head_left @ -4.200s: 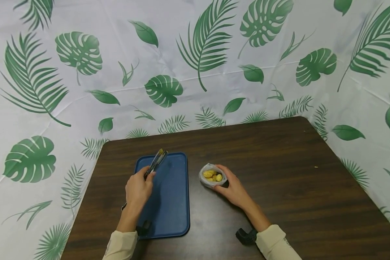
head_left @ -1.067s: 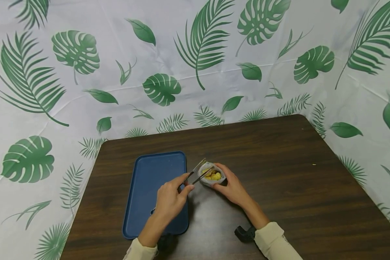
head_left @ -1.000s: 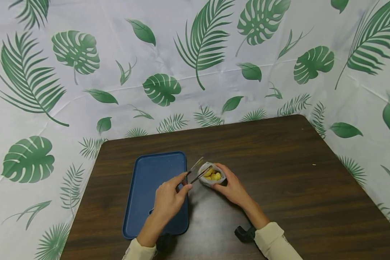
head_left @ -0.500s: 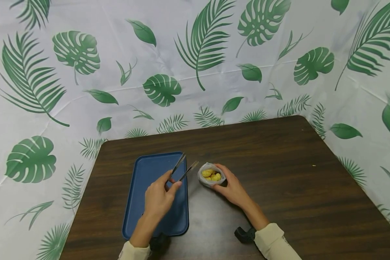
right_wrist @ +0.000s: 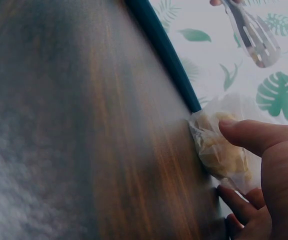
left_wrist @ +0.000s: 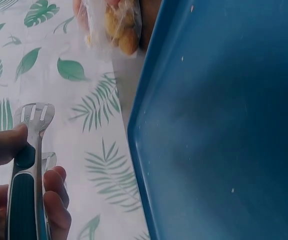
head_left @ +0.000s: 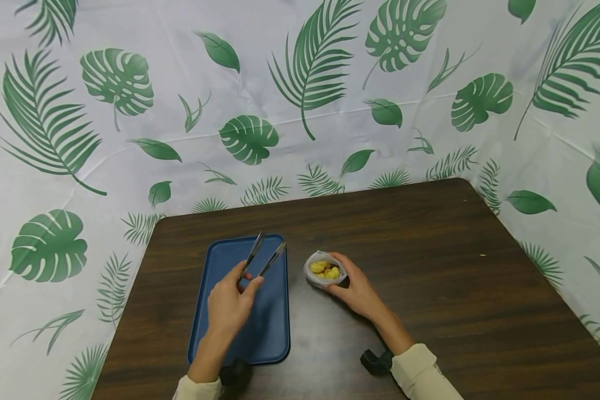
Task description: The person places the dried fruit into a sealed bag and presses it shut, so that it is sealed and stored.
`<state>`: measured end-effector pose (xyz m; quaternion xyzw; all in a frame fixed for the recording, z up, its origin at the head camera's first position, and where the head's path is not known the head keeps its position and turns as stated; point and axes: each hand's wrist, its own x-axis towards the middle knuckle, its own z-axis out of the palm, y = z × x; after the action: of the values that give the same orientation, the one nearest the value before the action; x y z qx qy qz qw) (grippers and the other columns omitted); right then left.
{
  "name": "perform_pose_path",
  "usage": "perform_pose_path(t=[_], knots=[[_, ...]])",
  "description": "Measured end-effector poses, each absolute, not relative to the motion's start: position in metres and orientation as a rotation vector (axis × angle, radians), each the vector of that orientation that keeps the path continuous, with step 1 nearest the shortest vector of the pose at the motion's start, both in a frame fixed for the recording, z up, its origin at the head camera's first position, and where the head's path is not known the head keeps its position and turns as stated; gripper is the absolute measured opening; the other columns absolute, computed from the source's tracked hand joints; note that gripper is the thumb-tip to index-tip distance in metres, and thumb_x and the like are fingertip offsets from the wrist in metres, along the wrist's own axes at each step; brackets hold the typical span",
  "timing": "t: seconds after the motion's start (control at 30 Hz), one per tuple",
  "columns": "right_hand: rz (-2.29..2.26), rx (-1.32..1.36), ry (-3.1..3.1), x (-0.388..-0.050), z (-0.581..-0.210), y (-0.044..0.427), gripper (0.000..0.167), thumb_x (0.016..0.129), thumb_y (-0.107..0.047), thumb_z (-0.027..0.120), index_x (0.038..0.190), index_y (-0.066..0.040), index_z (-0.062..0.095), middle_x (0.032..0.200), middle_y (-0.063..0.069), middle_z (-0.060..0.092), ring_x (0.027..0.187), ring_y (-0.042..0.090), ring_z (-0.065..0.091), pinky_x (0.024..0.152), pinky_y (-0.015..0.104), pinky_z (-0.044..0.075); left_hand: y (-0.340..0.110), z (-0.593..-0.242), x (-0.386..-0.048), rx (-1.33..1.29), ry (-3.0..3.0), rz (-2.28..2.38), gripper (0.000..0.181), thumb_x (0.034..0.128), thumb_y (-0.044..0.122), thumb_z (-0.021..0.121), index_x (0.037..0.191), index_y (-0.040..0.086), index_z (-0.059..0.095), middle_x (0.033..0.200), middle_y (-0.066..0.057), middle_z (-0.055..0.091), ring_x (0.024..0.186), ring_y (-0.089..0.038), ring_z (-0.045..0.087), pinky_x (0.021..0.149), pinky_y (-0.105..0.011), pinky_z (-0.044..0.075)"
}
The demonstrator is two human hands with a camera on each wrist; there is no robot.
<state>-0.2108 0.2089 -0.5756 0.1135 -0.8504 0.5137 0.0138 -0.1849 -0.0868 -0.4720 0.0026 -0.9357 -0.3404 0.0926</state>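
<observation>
My left hand [head_left: 228, 303] holds a pair of tongs [head_left: 271, 259] over the blue tray [head_left: 272, 333], its two arms spread apart with nothing between them. In the left wrist view the tongs [left_wrist: 34, 120] show slotted metal ends and dark green grips, with thumb and fingers around them. My right hand [head_left: 358, 289] grips the side of a small clear plastic bag [head_left: 310, 276], which stands open at the top on the table. Several yellow, lumpy pieces [head_left: 325, 269] fill it. In the right wrist view my thumb presses on the bag [right_wrist: 209, 145].
The dark wood table [head_left: 405, 239] carries the tray on its left side. Small crumbs [left_wrist: 182, 59] lie on the tray, and a tiny yellow bit [head_left: 482, 255] lies on the table at right. A leaf-patterned cloth [head_left: 180, 111] hangs behind the table.
My left hand brought the tongs from above the tray to the bag, then back left over the tray; their arms, near together at first, are now spread. The right hand and bag have barely moved.
</observation>
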Motion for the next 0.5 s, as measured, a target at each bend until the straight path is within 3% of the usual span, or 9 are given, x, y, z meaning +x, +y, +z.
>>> perform_pose_path(t=[0.5], knots=[[1.633,0.337,-2.658,-0.210,-0.573,0.208,0.077,0.089,-0.025,0.082,0.155,-0.026,0.043,0.157,0.009,0.049,0.145,0.034,0.046,0.114,0.064,0.037,-0.109,-0.469,-0.190,0.072,-2.797,-0.924,0.053,0.0947,0.034,0.076,0.137,0.005,0.064,0.097,-0.004,0.077,0.061,-0.012,0.057,0.062,-0.034,0.043]])
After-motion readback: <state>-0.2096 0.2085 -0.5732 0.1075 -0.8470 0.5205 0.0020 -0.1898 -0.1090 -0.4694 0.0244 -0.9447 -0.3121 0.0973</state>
